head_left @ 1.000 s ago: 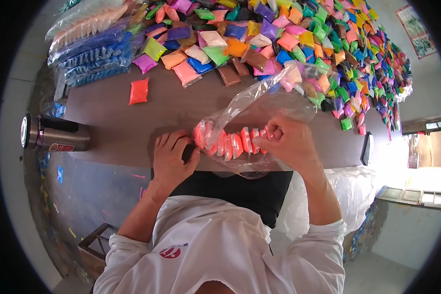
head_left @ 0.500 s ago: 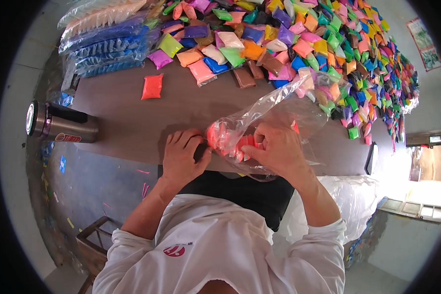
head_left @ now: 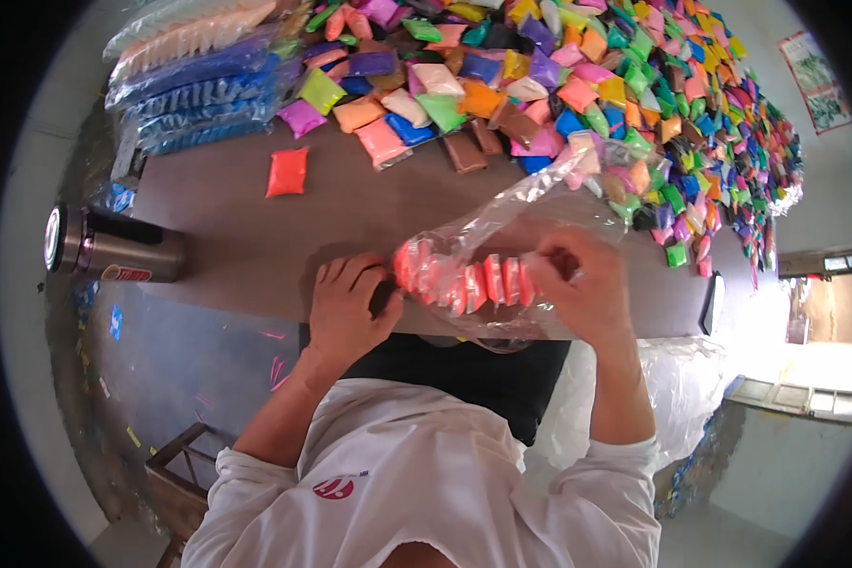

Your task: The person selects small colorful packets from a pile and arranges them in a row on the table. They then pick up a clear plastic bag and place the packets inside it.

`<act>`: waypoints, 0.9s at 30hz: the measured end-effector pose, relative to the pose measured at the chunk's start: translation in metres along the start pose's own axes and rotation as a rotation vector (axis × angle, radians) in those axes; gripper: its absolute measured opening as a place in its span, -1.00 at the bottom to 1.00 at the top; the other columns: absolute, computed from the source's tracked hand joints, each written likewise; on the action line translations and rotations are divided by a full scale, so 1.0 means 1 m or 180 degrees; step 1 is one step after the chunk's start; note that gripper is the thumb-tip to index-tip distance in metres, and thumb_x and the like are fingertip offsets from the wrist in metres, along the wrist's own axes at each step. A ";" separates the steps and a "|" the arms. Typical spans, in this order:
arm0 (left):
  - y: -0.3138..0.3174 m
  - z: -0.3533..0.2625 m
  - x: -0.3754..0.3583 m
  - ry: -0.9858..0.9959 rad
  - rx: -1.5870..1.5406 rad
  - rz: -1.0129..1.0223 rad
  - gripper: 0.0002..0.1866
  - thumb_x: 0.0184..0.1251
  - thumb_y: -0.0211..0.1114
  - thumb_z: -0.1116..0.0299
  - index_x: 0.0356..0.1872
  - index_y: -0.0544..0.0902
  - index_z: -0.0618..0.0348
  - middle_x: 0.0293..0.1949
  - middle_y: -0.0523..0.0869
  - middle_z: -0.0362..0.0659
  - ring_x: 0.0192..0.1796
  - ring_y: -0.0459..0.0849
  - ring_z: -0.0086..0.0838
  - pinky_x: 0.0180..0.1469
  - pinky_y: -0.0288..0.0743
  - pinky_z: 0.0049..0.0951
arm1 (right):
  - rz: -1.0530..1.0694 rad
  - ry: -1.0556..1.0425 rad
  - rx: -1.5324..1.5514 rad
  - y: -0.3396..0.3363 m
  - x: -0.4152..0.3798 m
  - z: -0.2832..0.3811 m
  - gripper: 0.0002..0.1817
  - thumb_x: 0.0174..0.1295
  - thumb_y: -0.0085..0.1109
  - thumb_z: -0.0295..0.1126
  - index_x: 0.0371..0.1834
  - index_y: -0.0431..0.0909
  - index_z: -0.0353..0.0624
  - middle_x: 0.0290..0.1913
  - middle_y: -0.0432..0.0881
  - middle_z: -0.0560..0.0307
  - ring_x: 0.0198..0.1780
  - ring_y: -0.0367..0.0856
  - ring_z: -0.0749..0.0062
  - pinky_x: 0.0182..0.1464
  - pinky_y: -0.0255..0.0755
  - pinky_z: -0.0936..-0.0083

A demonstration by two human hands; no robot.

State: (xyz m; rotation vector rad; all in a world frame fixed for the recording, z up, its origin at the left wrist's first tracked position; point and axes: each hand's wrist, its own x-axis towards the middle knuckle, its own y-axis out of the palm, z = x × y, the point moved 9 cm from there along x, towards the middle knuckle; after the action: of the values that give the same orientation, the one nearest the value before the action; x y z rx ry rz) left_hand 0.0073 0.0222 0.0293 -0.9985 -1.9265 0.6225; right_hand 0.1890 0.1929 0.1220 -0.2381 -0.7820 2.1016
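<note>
Packets [head_left: 473, 282] of orange lined up inside the clear bag [head_left: 530, 213]; left hand [head_left: 348, 308] pinches its closed end, right hand [head_left: 577, 284] presses the row from the other end. Next, probably: squaring the row.

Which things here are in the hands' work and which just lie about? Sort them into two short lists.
In hand:
left hand
right hand
clear plastic bag
row of orange packets inside the bag

Lying about:
lone orange packet
steel flask
heap of coloured packets
bagged blue packets
table
</note>
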 end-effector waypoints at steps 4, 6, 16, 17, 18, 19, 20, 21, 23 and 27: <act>0.001 -0.002 -0.001 0.0026 0.0012 -0.0008 -0.67 -0.02 0.44 0.37 -0.16 0.66 0.13 -0.04 0.69 -0.10 -0.04 0.62 -0.11 0.03 0.44 -0.13 | -0.0322 -0.0448 -0.0779 -0.069 -0.040 -0.015 -0.72 -0.05 0.38 -0.57 -0.21 0.64 -0.21 -0.15 0.71 0.05 -0.16 0.70 0.13 -0.06 0.55 0.35; 0.002 -0.001 -0.001 0.0108 0.0048 -0.0019 -0.63 -0.01 0.43 0.37 -0.10 0.65 0.14 -0.03 0.69 -0.09 -0.03 0.62 -0.09 0.01 0.43 -0.11 | -0.0305 -0.0566 -0.0972 -0.077 -0.067 -0.021 -0.62 -0.09 0.38 -0.55 -0.11 0.64 -0.19 0.05 0.69 -0.03 0.09 0.67 0.03 0.14 0.53 0.24; -0.001 -0.007 0.004 0.0020 0.0141 -0.0010 -0.74 0.01 0.47 0.34 -0.26 0.64 0.12 -0.09 0.68 -0.17 -0.08 0.61 -0.19 -0.04 0.41 -0.18 | -0.0017 -0.0970 -0.2017 -0.004 -0.084 0.005 -0.31 -0.23 0.65 -0.24 0.11 0.66 -0.06 0.41 0.43 -0.08 0.51 0.28 -0.09 0.47 0.17 -0.10; -0.001 -0.007 0.003 0.0033 0.0130 -0.0025 -0.74 0.01 0.47 0.34 -0.26 0.64 0.12 -0.10 0.68 -0.17 -0.08 0.61 -0.19 -0.04 0.41 -0.18 | 0.0133 -0.1067 -0.2012 0.000 -0.077 0.011 -0.37 -0.19 0.63 -0.26 0.06 0.67 -0.07 0.40 0.45 -0.08 0.51 0.30 -0.08 0.47 0.18 -0.09; -0.001 -0.007 0.004 0.0046 0.0119 -0.0048 -0.74 0.01 0.47 0.34 -0.26 0.64 0.12 -0.10 0.68 -0.17 -0.09 0.61 -0.19 -0.04 0.41 -0.18 | 0.0265 -0.1235 -0.1972 0.007 -0.071 0.006 -0.46 -0.12 0.60 -0.26 0.01 0.67 -0.09 0.38 0.47 -0.09 0.50 0.32 -0.07 0.47 0.19 -0.07; -0.002 -0.007 0.004 0.0055 0.0134 -0.0053 -0.75 0.02 0.47 0.34 -0.26 0.64 0.11 -0.10 0.68 -0.17 -0.09 0.61 -0.19 -0.04 0.41 -0.18 | 0.0402 -0.1405 -0.1931 0.014 -0.065 -0.006 -0.54 -0.04 0.56 -0.26 -0.04 0.67 -0.10 0.35 0.50 -0.09 0.49 0.33 -0.06 0.47 0.20 -0.06; -0.002 -0.008 0.004 0.0059 0.0150 -0.0063 -0.76 0.03 0.46 0.34 -0.26 0.64 0.11 -0.10 0.68 -0.17 -0.09 0.61 -0.19 -0.04 0.41 -0.18 | 0.0542 -0.1581 -0.1892 0.019 -0.060 -0.012 -0.62 0.03 0.52 -0.25 -0.09 0.67 -0.12 0.33 0.52 -0.09 0.48 0.35 -0.05 0.47 0.21 -0.04; -0.002 -0.008 0.003 0.0051 0.0167 -0.0070 -0.76 0.04 0.46 0.35 -0.27 0.64 0.11 -0.10 0.68 -0.17 -0.09 0.61 -0.19 -0.04 0.41 -0.18 | 0.0530 -0.1560 -0.1801 0.016 -0.054 -0.014 -0.67 0.10 0.48 -0.25 -0.12 0.67 -0.13 0.33 0.52 -0.10 0.47 0.37 -0.06 0.47 0.21 -0.03; 0.001 -0.003 -0.001 -0.0043 0.0108 -0.0007 -0.77 0.06 0.46 0.35 -0.26 0.64 0.10 -0.10 0.68 -0.17 -0.08 0.61 -0.19 -0.02 0.41 -0.18 | 0.0545 -0.1524 -0.1601 0.013 -0.043 -0.017 -0.76 0.23 0.39 -0.23 -0.18 0.66 -0.15 0.32 0.53 -0.12 0.45 0.39 -0.07 0.49 0.21 0.01; -0.003 -0.003 -0.004 -0.0240 -0.0062 0.0060 -0.84 0.13 0.45 0.39 -0.28 0.66 0.11 -0.06 0.70 -0.12 -0.04 0.63 -0.14 0.06 0.43 -0.16 | 0.0440 -0.1500 -0.1395 0.010 -0.017 -0.023 -0.77 0.36 0.26 -0.23 -0.27 0.58 -0.18 -0.07 0.65 -0.15 0.08 0.60 -0.14 0.14 0.44 0.03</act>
State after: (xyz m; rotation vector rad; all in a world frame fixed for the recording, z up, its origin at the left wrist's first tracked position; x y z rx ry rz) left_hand 0.0098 0.0174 0.0307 -1.0194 -1.9946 0.6617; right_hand 0.2030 0.1853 0.0960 -0.0245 -1.5483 2.1186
